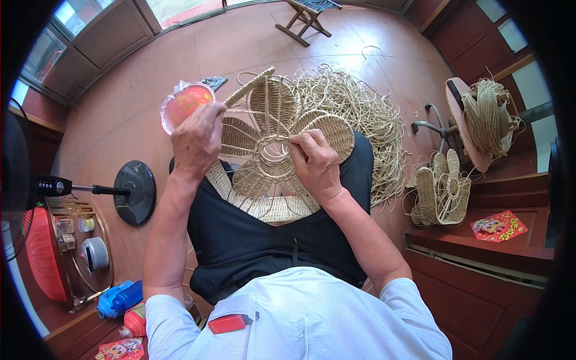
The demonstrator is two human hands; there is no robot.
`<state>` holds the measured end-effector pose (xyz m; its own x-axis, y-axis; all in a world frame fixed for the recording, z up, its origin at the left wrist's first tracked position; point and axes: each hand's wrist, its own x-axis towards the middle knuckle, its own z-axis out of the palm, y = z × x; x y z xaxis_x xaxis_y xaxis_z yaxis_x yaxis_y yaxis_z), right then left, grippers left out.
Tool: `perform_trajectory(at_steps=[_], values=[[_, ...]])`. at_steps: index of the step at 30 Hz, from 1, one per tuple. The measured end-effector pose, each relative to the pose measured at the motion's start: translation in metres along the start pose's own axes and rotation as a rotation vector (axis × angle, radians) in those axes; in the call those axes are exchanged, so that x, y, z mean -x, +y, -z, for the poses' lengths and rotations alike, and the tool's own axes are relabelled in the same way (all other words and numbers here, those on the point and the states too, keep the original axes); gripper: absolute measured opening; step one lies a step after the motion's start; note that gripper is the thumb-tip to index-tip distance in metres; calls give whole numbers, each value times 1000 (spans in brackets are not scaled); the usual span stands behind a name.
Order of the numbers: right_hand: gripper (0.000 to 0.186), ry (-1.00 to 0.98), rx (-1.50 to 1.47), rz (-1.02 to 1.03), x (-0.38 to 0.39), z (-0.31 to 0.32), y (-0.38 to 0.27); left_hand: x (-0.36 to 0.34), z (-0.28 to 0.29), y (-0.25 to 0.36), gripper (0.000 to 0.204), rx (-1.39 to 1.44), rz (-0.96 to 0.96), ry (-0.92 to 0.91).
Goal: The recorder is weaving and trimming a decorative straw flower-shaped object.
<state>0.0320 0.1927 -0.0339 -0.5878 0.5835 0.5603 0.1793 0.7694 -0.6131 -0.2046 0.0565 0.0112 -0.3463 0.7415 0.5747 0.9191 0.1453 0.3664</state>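
A pale woven straw basket (273, 207) with a flower pattern of petals round a central ring (274, 157) rests on my lap between my knees. My left hand (198, 141) is closed at its upper left, pinching a straw cord (246, 111) that runs across to the petals. A straw-wrapped rim (249, 87) slants up just beyond those fingers. My right hand (317, 162) is closed on the weave at the right side of the ring, thumb and fingers pressed together. Its fingers cover part of the weave there.
Loose straw cord (360, 114) lies heaped on the floor beyond my right knee. A red-bottomed bowl (186, 105) stands at the left, near a fan base (135, 193). At the right are a bundle of cord (489, 117) on a chair and another woven basket (444, 192). A folding stool (304, 21) stands far off.
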Motion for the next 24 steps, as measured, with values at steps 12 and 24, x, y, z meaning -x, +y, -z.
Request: perform_trajectory(at_steps=[12, 24], values=[[16, -59, 29, -78, -4, 1, -14, 60, 29, 2, 9, 145, 198, -195], [21, -79, 27, 88, -19, -7, -16, 59, 45, -2, 8, 133, 194, -410]])
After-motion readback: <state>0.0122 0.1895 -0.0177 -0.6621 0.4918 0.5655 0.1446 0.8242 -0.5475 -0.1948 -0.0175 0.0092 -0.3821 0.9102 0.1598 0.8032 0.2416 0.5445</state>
